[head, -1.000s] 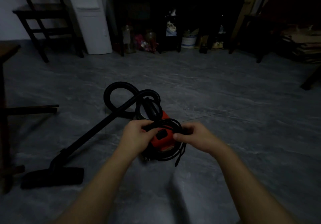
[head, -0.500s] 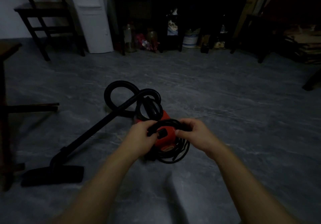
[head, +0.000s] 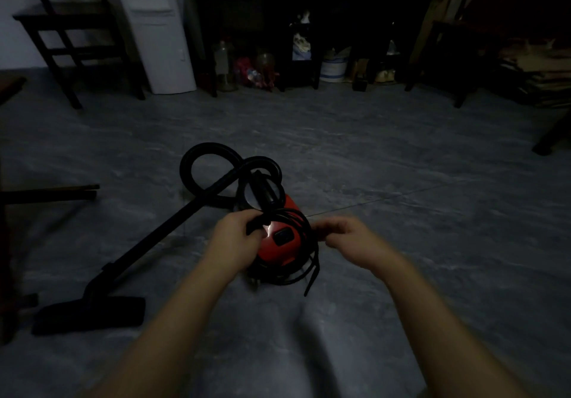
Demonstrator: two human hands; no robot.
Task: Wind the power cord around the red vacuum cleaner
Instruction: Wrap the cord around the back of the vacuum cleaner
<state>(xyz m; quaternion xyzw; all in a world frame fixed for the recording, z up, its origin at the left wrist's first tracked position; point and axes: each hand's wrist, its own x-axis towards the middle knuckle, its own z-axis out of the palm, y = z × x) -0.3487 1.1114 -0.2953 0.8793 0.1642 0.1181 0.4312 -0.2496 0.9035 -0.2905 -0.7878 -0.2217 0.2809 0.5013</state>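
One red vacuum cleaner [head: 278, 251], one power cord [head: 314, 248], one black hose [head: 186, 169], one left hand [head: 234, 240], one right hand [head: 352, 240], one chair [head: 71, 27].

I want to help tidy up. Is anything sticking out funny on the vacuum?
Yes. A loose end of the power cord pokes out below the coils wound on the red vacuum cleaner, hanging down at its right side instead of being tucked in.
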